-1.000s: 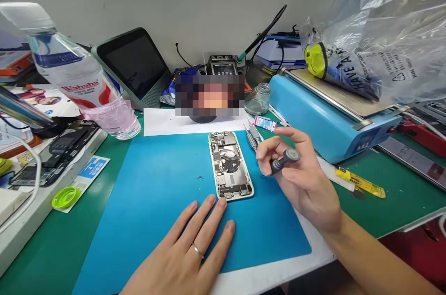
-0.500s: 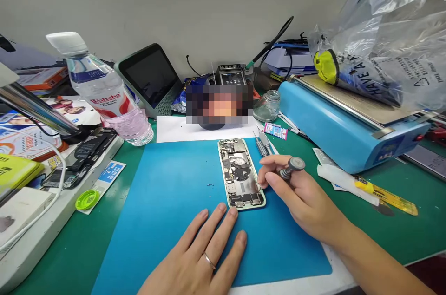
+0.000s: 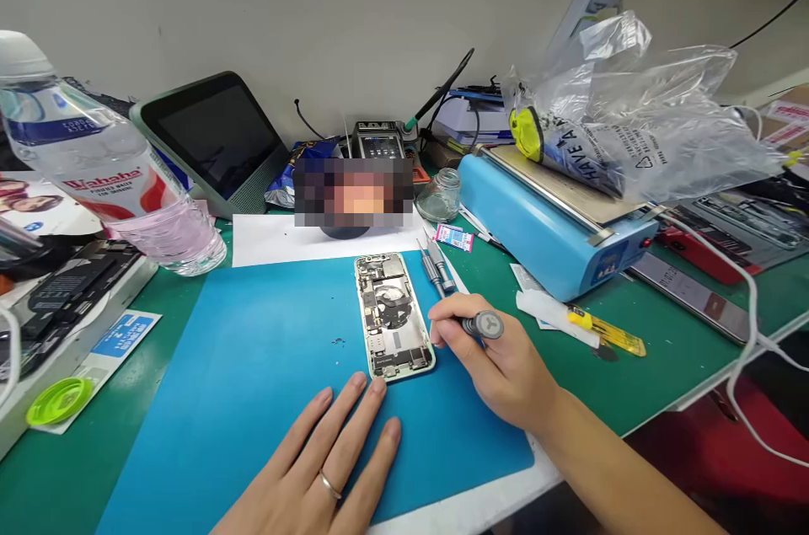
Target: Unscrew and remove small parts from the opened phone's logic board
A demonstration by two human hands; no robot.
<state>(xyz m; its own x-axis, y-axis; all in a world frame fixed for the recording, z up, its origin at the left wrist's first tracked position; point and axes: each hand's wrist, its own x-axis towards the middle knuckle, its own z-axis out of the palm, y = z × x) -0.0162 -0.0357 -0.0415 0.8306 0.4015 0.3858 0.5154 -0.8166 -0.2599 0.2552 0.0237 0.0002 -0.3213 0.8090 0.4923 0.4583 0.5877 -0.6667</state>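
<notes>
An opened phone (image 3: pixel 395 318), its inner parts bare, lies face up on the blue mat (image 3: pixel 253 366). My left hand (image 3: pixel 316 459), with a ring on one finger, rests flat on the mat with fingers spread; a fingertip is at the phone's lower edge. Just right of the phone, my right hand (image 3: pixel 499 358) has its fingers closed around a grey screwdriver (image 3: pixel 484 324), whose round cap points toward me. The screwdriver's tip is hidden behind my fingers. More screwdrivers (image 3: pixel 436 267) lie beyond my right hand, near the phone's upper right corner.
A tilted water bottle (image 3: pixel 114 173) and a dark-screened device (image 3: pixel 211 139) are at left. A glass jar (image 3: pixel 441 194) stands behind. At right are a blue machine (image 3: pixel 537 223) with a plastic bag (image 3: pixel 632 122) on top, and a yellow cutter (image 3: pixel 610 333). Tiny bits (image 3: pixel 340 341) dot the mat.
The view has swung to the right, so things appear further left. My right hand has turned and the screwdriver's cap sits lower. My left hand keeps its place by the phone.
</notes>
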